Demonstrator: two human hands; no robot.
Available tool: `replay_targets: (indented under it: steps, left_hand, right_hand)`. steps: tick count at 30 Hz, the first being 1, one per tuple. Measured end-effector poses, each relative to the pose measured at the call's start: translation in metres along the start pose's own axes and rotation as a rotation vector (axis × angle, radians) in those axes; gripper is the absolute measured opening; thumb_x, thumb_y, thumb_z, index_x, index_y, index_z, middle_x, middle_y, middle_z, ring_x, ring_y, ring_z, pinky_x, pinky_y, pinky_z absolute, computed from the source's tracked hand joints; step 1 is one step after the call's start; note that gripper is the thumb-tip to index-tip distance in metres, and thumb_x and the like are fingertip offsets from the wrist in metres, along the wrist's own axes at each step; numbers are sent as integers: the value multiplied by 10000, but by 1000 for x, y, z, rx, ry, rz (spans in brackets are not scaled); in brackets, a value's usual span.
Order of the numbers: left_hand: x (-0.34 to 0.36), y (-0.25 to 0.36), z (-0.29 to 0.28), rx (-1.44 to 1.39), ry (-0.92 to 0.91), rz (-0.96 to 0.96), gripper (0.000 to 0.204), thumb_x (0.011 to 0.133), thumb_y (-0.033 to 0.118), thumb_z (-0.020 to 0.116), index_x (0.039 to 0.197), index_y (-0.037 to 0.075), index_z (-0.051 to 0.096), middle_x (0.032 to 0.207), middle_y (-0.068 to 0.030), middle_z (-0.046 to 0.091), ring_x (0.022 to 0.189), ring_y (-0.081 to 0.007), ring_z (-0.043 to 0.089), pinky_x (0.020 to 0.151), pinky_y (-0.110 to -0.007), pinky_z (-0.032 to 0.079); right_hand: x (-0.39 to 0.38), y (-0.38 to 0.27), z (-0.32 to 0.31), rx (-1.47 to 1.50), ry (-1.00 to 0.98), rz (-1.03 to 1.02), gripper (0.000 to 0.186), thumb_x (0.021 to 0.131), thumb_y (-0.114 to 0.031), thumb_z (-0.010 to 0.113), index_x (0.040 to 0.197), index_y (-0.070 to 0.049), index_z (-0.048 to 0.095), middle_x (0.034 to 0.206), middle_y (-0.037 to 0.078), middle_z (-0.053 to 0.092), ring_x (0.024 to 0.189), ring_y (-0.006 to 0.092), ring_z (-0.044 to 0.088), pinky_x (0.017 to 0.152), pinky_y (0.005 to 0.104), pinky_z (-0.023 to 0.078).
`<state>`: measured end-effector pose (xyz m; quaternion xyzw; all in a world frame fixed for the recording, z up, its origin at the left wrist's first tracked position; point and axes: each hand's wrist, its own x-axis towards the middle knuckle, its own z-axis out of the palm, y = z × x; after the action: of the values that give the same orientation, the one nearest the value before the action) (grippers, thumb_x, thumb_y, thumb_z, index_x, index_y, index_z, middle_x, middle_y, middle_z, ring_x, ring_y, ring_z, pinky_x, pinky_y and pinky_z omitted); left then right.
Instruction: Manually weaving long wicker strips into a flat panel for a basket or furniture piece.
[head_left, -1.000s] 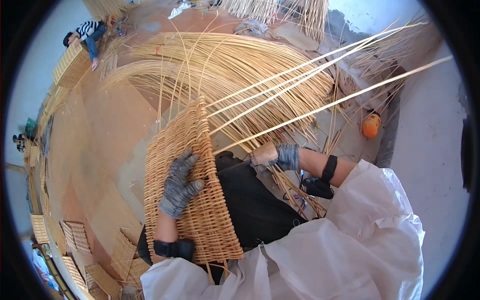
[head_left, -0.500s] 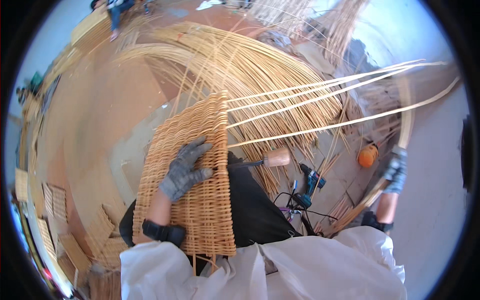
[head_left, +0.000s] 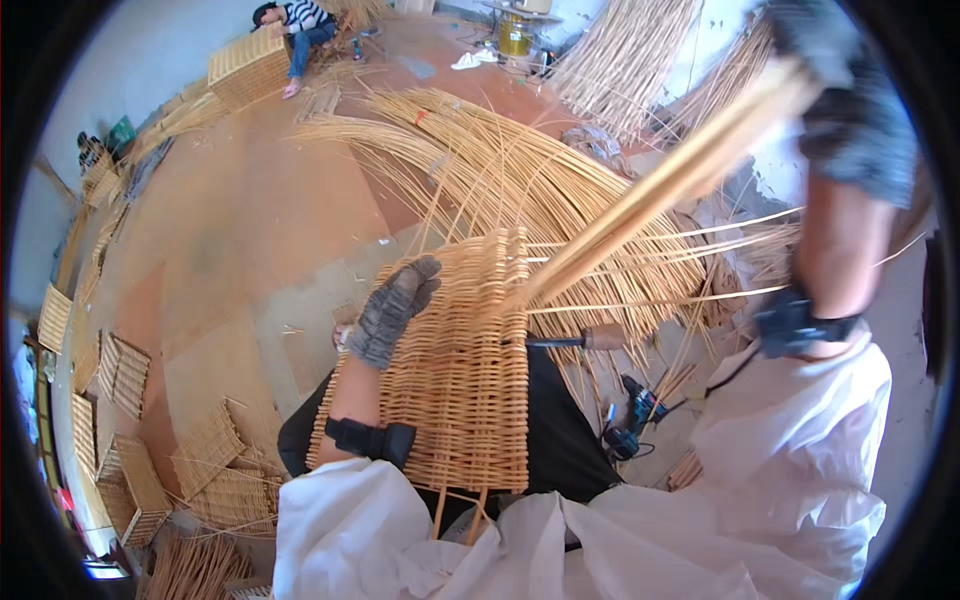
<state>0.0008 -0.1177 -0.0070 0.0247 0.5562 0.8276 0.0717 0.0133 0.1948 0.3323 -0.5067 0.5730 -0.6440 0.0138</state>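
Note:
A woven wicker panel (head_left: 455, 400) stands tilted over my dark-trousered lap, with long loose rods (head_left: 655, 300) running right from its edge. My left hand (head_left: 385, 315), in a grey glove, lies on the panel's upper left part, its fingers stretched out. High at the right, my gloved right hand (head_left: 850, 115) is closed around a long pale stick or strip (head_left: 660, 200), which slants down to the panel's right edge. Motion blurs both, so whether it is one piece or several cannot be told. A wooden-handled tool with a dark shaft (head_left: 602, 337) sticks out of the panel's right edge.
A large fan of wicker rods (head_left: 560, 190) lies on the floor ahead. A teal power drill (head_left: 632, 415) rests right of my lap. Woven pieces (head_left: 140, 485) stand at left. A person in a striped top (head_left: 305, 18) sits far off beside a woven box (head_left: 245, 70).
My right hand has risen from low right to high right, swinging the pale stick across to the panel. My left hand has moved up toward the panel's upper left. The view has shifted.

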Motion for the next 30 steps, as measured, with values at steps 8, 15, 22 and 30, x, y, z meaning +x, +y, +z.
replay_targets:
  steps: [8,15,22,30]
  left_hand:
    - [-35,24,80,43,-175,104,410,799,267,642,1104,38,491,887,-91,577,705,-179,557,626,-301,490]
    - [-41,37,108,-242,-104,158,298,800,144,629,1025,-6,502,832,-127,613,603,-193,594,496,-292,507]
    - [-31,22,117,7,-17,51,271,807,162,631,991,-8,527,818,-134,626,550,-190,585,462,-272,480]
    - [-13,-4,79,7,328,124,235,851,102,548,1062,21,480,762,-81,582,485,-107,512,395,-243,429]
  right_hand:
    - [-29,245,87,545,42,603,263,892,-217,518,1054,-11,514,900,74,594,842,173,577,759,304,492]
    - [-4,237,56,480,-118,857,446,849,-255,586,1192,10,481,1044,164,586,916,239,584,794,346,504]
    - [-36,238,17,109,54,856,328,807,-172,639,1036,52,566,868,118,619,682,139,601,512,221,506]
    - [-167,150,-1,113,240,498,280,823,-191,622,938,61,584,773,80,615,665,107,590,551,206,475]
